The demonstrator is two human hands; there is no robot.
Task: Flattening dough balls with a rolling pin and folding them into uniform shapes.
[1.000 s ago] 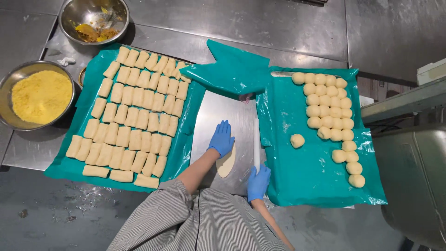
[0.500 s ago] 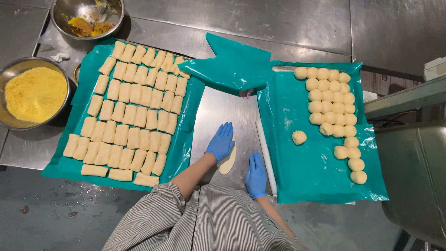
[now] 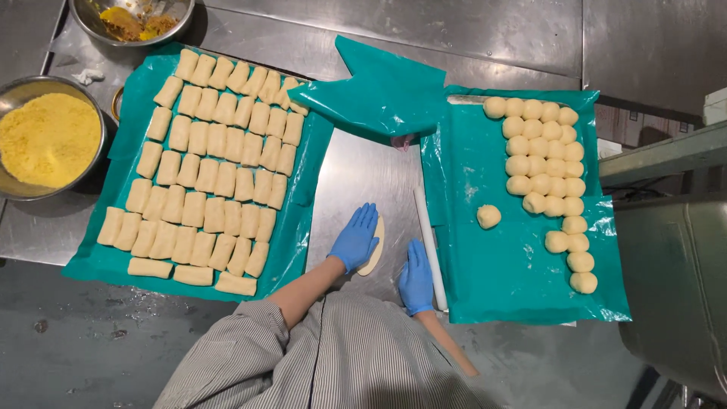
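Your steel bench (image 3: pixel 363 170) carries two teal sheets (image 3: pixel 303 220) (image 3: pixel 515 280) left and right, two metal bowls (image 3: pixel 15 185) (image 3: pixel 178 19) upper left, flattened dough (image 3: pixel 375 246) at centre

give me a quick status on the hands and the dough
Left hand flat on the dough piece, open. Right hand open on the steel table, beside the rolling pin. Nothing in the way.

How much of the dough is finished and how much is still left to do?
Done: rows of shaped dough logs fill the left green sheet. In hand: the left hand presses a flattened dough piece on the steel table; the right hand rests beside a rolling pin. Left: many dough balls wait.
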